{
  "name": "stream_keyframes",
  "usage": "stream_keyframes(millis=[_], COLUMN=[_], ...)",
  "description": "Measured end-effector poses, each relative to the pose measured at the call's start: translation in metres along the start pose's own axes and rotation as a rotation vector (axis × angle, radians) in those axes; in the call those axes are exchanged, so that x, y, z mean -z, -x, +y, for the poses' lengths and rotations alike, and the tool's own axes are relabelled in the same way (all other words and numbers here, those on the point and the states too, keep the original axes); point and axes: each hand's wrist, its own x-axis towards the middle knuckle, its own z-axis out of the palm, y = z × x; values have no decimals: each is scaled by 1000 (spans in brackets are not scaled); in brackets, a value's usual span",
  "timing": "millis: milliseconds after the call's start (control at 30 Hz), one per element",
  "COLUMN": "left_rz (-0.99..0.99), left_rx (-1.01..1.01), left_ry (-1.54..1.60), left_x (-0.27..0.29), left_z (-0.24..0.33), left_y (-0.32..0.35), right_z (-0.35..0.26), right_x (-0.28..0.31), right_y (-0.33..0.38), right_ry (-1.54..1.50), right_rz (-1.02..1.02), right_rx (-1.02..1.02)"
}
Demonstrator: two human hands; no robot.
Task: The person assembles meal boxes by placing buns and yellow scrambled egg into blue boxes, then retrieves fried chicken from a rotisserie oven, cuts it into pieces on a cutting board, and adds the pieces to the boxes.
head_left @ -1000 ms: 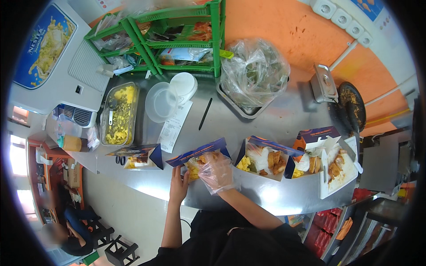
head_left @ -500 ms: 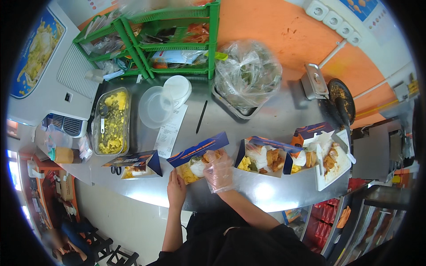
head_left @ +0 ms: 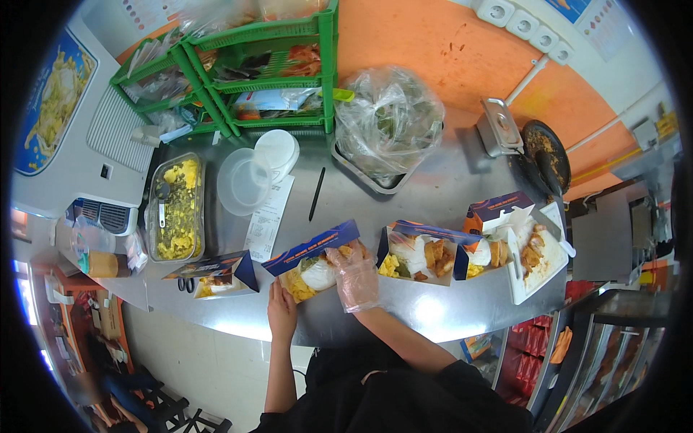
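An open cardboard meal box (head_left: pixel 321 242) with a blue lid flap lies near the counter's front edge. In it are yellow scrambled egg (head_left: pixel 297 286), a white mound of rice (head_left: pixel 318 274) and fried chicken pieces (head_left: pixel 344 252) at the right end. My bare left hand (head_left: pixel 282 309) grips the box's left front side, fingers closed along its edge. My right hand (head_left: pixel 355 280), in a clear plastic glove, reaches over the box's right end. Its fingers are curled at the chicken, and the fingertips are partly hidden.
Other filled meal boxes (head_left: pixel 422 231) stand to the right, one (head_left: pixel 245 270) to the left. Beyond are a chicken tray (head_left: pixel 518 278), an egg container (head_left: pixel 201 216), a clear tub (head_left: pixel 238 189), a receipt (head_left: pixel 268 225), a pen (head_left: pixel 317 193), a bagged bundle (head_left: pixel 390 119) and green racks (head_left: pixel 260 76).
The whole view has shifted slightly, so things on the counter sit a little further left. My left hand still holds the box, and my right hand stays at the chicken.
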Motion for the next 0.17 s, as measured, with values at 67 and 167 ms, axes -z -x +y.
stream_keyframes(millis=[67,167], left_rz=[18,33], left_rx=[-17,-25], left_ry=[2,-7], left_x=[-2,-8], left_z=[-4,-11], left_y=[1,1], right_z=[7,17], right_x=[-1,-5], right_y=[3,5], right_ry=[-16,-27], right_rz=[-52,-135], right_rx=[44,76])
